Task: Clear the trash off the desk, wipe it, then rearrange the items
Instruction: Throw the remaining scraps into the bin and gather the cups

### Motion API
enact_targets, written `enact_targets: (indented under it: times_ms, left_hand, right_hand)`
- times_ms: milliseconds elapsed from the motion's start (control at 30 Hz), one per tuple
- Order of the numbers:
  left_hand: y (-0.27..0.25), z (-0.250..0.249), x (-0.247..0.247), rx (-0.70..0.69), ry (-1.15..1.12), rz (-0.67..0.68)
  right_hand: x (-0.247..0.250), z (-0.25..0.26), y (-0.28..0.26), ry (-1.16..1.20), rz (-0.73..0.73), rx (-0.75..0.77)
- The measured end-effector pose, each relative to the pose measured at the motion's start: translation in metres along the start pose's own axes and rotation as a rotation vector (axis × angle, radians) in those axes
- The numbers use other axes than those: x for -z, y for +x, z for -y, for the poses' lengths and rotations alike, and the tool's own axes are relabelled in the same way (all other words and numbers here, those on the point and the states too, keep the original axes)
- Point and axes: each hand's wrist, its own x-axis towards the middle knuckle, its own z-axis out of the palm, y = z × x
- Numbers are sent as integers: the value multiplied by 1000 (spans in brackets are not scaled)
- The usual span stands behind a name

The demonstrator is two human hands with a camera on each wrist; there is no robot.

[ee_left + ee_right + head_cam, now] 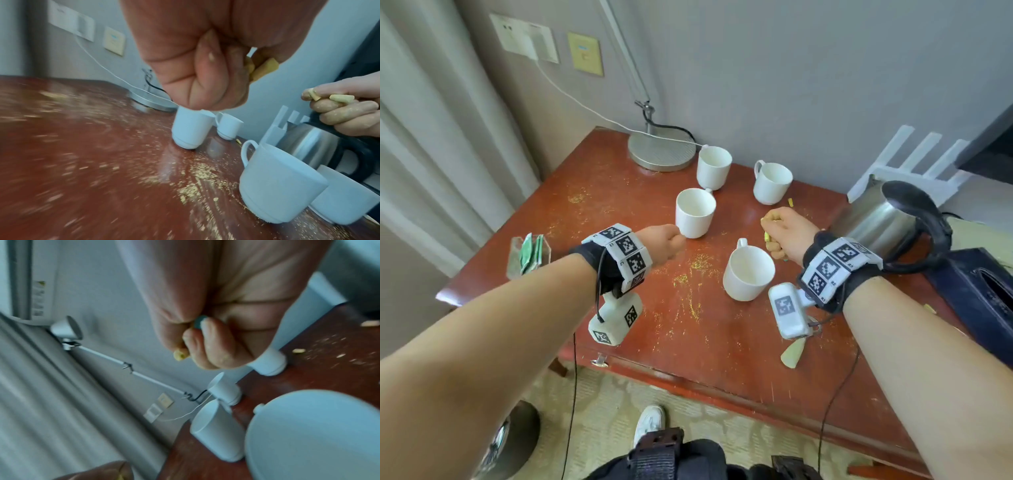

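Both grips are fisted: the left hand (664,241) clenches crumbly yellow scraps (265,66) above mid-desk, and the right hand (787,233), at about 2 o'clock from it, clutches more yellow bits (337,98). Four white glazed cups (695,212) stand on the glossy red-brown desk (619,192), their bowls showing nothing inside. Gritty yellow crumbs (700,262) speckle the wood. A steel kettle (883,219) sits at 3 o'clock.

Mugs (695,212) crowding desk (619,205) middle
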Motion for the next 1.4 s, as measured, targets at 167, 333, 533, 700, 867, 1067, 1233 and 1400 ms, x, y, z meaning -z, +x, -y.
enact_targets:
  times_ms: [167,333,533,700,867,1067,1233,1400]
  left_hand:
    - [-95,60,-16,214,-238,-131]
    - [-202,140,-37,436,-404,-279]
    - [-303,256,-51,698,-466,-411]
    - [-328,364,-64,839,-498,-401]
    - [-319,457,-84,920,-541,-318]
    - [-280,544,-119,927,-603,-220]
    - [-224,609,-161,964,-648,-205]
    - [-167,674,-223,1042,-714,-182]
  right_hand:
    - [-70,36,-43,22,262,143]
    - [-181,60,-82,-55,567,196]
    - [-339,74,-119,-261,801,183]
    - [-474,56,-120,-391,878,111]
    - [-586,24,-104,-550,846,25]
    - [-675,-36,-64,-725,865,-105]
    - [-745,-80,-28,-832,883,-109]
    - [-810,-158,12,-919,956,-83]
